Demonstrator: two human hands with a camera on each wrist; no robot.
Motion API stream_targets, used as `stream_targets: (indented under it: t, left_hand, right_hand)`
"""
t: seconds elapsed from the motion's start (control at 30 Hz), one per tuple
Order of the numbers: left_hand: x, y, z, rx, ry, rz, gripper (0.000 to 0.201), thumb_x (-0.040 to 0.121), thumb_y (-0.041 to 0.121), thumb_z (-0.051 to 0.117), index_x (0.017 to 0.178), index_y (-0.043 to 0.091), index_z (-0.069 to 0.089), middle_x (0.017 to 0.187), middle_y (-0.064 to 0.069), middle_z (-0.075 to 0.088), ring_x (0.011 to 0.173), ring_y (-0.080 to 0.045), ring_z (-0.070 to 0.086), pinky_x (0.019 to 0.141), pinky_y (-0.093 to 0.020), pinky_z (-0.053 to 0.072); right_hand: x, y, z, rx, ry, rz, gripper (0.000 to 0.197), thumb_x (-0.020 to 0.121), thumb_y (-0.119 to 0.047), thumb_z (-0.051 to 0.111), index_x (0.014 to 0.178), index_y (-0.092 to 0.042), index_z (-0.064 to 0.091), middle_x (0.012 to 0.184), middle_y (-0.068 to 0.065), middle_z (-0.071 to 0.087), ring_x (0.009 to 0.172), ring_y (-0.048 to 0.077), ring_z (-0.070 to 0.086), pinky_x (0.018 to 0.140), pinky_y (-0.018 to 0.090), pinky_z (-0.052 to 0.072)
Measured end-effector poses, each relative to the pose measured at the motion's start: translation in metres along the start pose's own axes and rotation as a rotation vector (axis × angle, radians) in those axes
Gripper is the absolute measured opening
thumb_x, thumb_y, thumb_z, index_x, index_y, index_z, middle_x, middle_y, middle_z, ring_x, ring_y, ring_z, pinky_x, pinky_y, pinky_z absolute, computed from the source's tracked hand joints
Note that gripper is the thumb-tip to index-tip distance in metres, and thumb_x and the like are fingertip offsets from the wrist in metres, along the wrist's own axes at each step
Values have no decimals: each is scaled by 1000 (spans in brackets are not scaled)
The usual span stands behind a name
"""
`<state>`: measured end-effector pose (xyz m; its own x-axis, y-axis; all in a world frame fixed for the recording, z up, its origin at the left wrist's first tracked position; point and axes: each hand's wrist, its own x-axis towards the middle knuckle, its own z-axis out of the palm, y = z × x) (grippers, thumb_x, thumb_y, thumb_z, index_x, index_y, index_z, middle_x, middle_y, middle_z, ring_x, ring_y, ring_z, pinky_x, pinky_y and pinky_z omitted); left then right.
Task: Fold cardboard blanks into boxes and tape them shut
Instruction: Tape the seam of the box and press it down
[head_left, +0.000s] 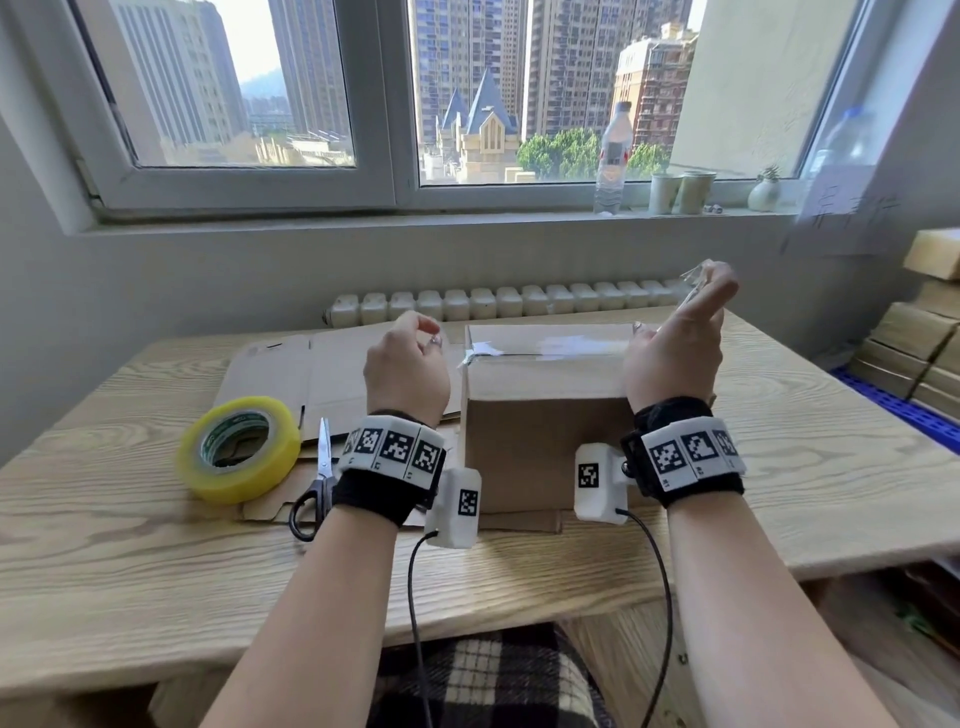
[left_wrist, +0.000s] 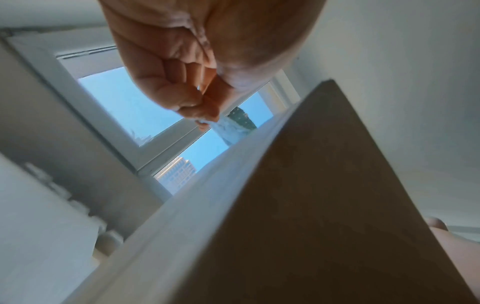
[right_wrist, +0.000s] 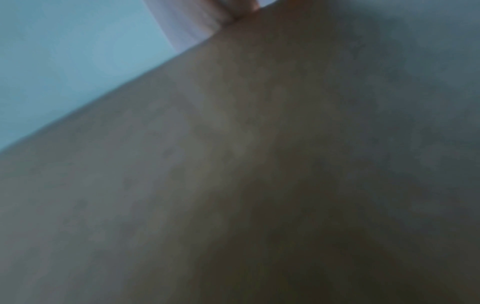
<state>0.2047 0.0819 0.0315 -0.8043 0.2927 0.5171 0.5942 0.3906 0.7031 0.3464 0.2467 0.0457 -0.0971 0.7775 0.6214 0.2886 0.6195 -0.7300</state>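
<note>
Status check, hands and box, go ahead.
Left hand curled at box corner, grip unclear. Right hand pinches clear tape strip off far corner. Top seam taped. Scissors, roll aside.

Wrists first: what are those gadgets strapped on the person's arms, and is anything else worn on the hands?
Each bare forearm carries a black fabric wristband topped by a white segmented band printed with black-and-white square codes. A white boxy camera module with its own code hangs inside each wrist, and a thin black cable trails from it toward the person. No sleeves or gloves. The left hand seems to wear a ring.
</note>
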Motion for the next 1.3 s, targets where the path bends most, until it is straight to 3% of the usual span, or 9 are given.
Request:
stream_targets:
  t: [0.1,0.27,0.4,0.57,0.77,0.87,1.03,1.17,1.3]
  left_hand:
    - [5,12,-11,9,101,53,12,94,11,56,99,16,65,82,-5,72,78,-23,66,73,-24,41]
    - [13,14,-12,-79,55,54,12,92,10,57,93,19,65,70,0,67,66,-23,68,73,-36,56]
    - [7,2,-3,-128,-26,-13,11,92,11,57,92,20,65,68,-4,67,65,-26,68,71,-44,58]
    - [-2,0,1,-247,-35,-93,13,95,9,57,91,19,63,63,-2,64,51,-17,63,71,-43,59]
    - [-3,0,3,-308,6,-108,11,97,10,56,96,19,63,65,-3,65,48,-11,60,68,-38,59]
    - [-8,-3,9,-216,-28,-78,11,97,13,56,99,21,63,67,0,67,60,-19,66,72,-39,57]
    - [-19,-3,16,78,-134,7,23,101,22,44,116,21,62,99,-10,72,94,-33,64,73,-33,42]
    - [-15,-7,12,173,-320,-25,31,102,27,36,122,20,58,112,-12,69,102,-32,60,82,-36,46]
    - [-11,-3,1,161,-206,9,36,102,27,43,137,18,51,130,-5,64,119,-26,57,98,-35,41]
  right_hand:
    - [0,-1,0,1,1,-17,66,87,0,65,124,-29,18,146,14,44,101,41,65,81,41,54]
    - [0,0,0,-14,6,3,63,90,3,59,131,-24,19,148,15,41,103,39,65,82,40,53]
    - [0,0,-2,-9,5,28,62,91,4,57,138,-18,24,147,17,42,106,39,64,85,41,52]
    - [0,-2,-2,14,0,49,62,91,4,56,141,-16,25,147,16,43,107,41,63,87,42,51]
    - [0,-4,-6,12,-24,62,61,92,3,56,143,-12,25,148,17,41,108,41,62,89,42,49]
    - [0,-4,-6,14,-27,67,59,92,3,56,141,-12,26,148,17,41,107,42,63,87,43,50]
    - [-1,-5,-8,31,-28,75,58,92,3,55,141,-12,27,149,14,41,106,42,63,86,43,50]
    - [-2,-4,-9,43,-23,78,57,92,4,53,140,-12,27,149,13,41,105,40,63,82,37,47]
    - [-3,-3,-8,46,-10,59,56,92,6,51,139,-11,28,150,11,40,107,38,63,79,29,41]
